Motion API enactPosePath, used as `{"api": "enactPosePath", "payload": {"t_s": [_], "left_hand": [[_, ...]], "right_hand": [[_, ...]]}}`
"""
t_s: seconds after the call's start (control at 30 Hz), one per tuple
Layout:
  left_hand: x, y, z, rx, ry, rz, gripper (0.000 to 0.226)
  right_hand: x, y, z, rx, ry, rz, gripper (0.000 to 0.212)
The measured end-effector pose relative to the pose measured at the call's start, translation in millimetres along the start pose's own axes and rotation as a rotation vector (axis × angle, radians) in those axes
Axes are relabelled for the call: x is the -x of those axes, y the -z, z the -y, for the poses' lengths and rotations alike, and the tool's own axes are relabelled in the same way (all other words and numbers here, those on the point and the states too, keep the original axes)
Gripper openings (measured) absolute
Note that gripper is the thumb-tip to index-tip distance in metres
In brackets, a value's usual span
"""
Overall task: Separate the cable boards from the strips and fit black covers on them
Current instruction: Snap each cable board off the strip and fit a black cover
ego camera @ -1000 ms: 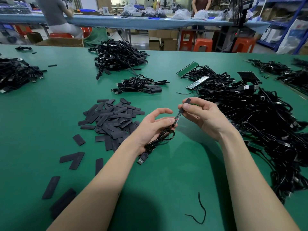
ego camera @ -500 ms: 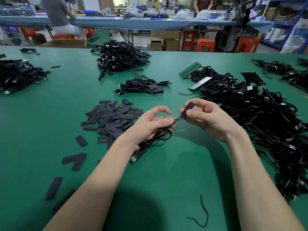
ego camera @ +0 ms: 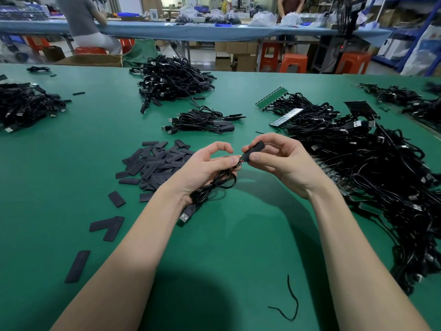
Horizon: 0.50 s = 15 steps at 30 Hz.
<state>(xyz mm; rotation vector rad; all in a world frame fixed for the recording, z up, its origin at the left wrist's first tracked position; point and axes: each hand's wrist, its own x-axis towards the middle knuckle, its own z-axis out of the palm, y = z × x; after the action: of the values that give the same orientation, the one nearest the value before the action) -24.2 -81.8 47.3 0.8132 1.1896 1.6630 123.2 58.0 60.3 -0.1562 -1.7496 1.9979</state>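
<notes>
1. The left hand [ego camera: 205, 170] is raised over the green table [ego camera: 214, 247], its fingers [ego camera: 229, 161] pressed on the end of a black cable [ego camera: 214, 187]; the coiled cable is gathered in the palm.
2. The cable's USB plug [ego camera: 187, 215] hangs below the left wrist, just above the table.
3. The right hand [ego camera: 284, 168] pinches a black cover [ego camera: 254, 149] between thumb and forefinger, just right of the left hand's fingertips.
4. The cover sits tilted over the cable board [ego camera: 239, 162]; only a small bit of the board, with a spot of red, shows between the two hands.
5. A heap of loose black covers [ego camera: 155, 163] lies on the table just left of the left hand, with a few strays nearer the person.
6. A large tangle of black cables [ego camera: 370, 168] fills the table right of the right hand; green strips [ego camera: 272, 97] stick out at its far edge.
7. A small bundle of cables [ego camera: 202, 120] lies beyond the hands, and a bigger pile [ego camera: 171, 80] farther still.
8. A short black thread [ego camera: 292, 299] lies on the table between the forearms, near the right one.
9. A seated person [ego camera: 83, 22] works at a far bench behind the table.
</notes>
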Motion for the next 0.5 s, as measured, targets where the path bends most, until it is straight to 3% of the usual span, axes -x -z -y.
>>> {"api": "enactPosePath", "payload": {"t_s": [0.17,0.23,0.33,0.5], "left_hand": [[0.6,3.6,-1.4,-0.032,0.001,-0.032,0.027],[-1.6,3.7,-0.4,-0.178,-0.043,-0.052,0.019],[-4.8,3.6,-0.8,-0.586,-0.208,-0.105,0.012],[-2.7,-2.0,-3.7,-0.649,-0.315,-0.128,0.020]], "right_hand": [[-2.7,-4.4,-4.6,-0.031,0.010,-0.040,0.017],[-3.5,-2.9,-4.8,-0.060,-0.020,-0.096,0.015],[-4.6,-1.0,-5.7,-0.122,-0.095,-0.198,0.017],[-4.8,3.2,-0.1,-0.261,-0.153,-0.293,0.020]]}}
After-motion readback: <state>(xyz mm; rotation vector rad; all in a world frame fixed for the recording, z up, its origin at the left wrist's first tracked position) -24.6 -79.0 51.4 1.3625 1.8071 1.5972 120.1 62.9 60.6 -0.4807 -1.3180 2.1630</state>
